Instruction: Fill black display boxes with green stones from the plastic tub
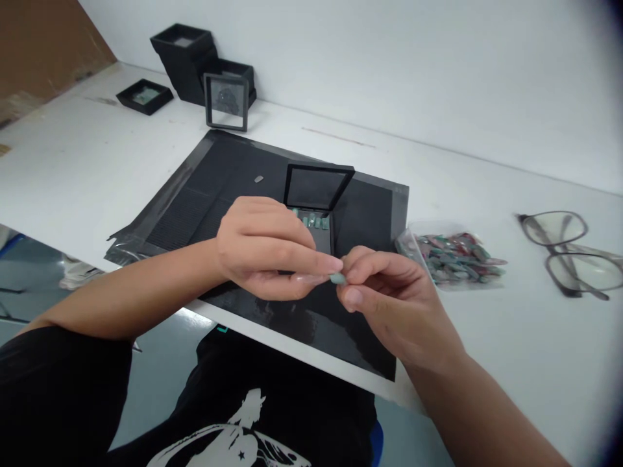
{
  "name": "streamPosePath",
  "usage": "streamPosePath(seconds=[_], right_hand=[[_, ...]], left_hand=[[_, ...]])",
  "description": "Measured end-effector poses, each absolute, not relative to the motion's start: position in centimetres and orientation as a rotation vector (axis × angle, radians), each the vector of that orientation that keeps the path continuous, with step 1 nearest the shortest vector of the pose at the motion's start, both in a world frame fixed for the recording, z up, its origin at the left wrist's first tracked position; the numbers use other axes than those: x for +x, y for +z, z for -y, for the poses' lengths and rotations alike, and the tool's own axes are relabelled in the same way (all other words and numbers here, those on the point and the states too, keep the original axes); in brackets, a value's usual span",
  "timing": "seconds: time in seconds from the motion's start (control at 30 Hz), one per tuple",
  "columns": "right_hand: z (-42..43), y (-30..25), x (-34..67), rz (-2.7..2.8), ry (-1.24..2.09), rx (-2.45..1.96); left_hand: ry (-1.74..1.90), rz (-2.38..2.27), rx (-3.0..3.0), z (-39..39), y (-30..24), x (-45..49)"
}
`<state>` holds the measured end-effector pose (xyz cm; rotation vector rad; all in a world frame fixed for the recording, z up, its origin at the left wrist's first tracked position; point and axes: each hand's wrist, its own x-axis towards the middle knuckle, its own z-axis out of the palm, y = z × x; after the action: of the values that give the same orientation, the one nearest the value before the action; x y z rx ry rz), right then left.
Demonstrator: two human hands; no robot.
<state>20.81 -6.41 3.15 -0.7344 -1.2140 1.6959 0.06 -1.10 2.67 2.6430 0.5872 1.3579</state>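
Fingertip pinch, left hand (265, 250) and right hand (396, 295) both closed on a small pale-green stone (337, 278), held above a black mat (360, 334), hinged black case (318, 167) open beyond, green pieces (318, 222) in a row inside, clear plastic bag (413, 244) of mixed stones (455, 256) beside the right hand.

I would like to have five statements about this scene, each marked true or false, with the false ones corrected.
1. The left hand and right hand meet at a green piece. True.
2. Several green pieces lie in the open box. True.
3. The glasses are to the right of the bag. True.
4. The glasses rest on the mat. False: they lie on the white table.
5. The bag is empty. False: it holds many coloured pieces.
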Motion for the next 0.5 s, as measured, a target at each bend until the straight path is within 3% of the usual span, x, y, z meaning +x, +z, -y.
streamPosePath(seconds=[0.2, 0.5], right_hand=[[6.31, 2.9, 20.8, 1.196, 1.689, -0.779], [6.43, 2.89, 20.92, 1.416, 1.344, -0.774]], left_hand=[[1.652, -0.324, 2.635, 0.98, 2.19, 0.33], [1.287, -0.643, 2.75, 0.8, 2.31, -0.02]])
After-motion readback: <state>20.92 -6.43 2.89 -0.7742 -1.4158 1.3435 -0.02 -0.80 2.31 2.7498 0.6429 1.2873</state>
